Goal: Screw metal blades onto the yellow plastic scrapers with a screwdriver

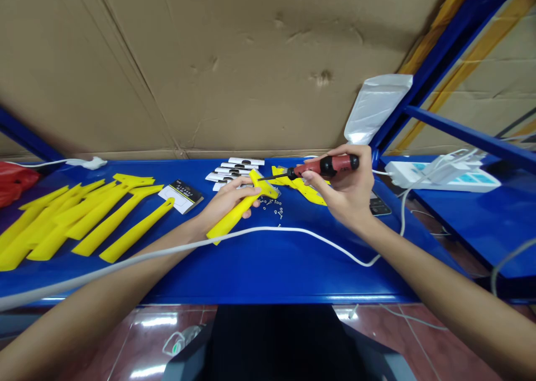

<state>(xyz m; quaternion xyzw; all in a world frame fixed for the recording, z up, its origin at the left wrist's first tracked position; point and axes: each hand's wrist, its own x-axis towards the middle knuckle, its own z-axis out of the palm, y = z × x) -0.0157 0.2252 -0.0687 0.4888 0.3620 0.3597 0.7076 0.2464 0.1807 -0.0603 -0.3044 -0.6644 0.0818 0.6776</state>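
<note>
My left hand (228, 200) is closed around a yellow plastic handle (233, 218), its broad end angled down toward me. A red and black screwdriver (324, 166) is gripped in my right hand (349, 194). The screwdriver's thin dark shaft points left, and its tip meets the handle's upper end near my left fingers. Whether a screw sits under the tip is too small to tell. Loose small screws and nuts (274, 206) lie on the blue table (268, 263) just below the handle's head. More yellow parts (307, 190) lie behind my right hand.
Several yellow handles (104, 219) lie spread at the left, beside a black and white packet (181, 195). White pieces (234, 171) are stacked at the back. A white cable (268, 229) crosses in front of my hands. A power strip (444, 175) stands at the right, near a blue frame post.
</note>
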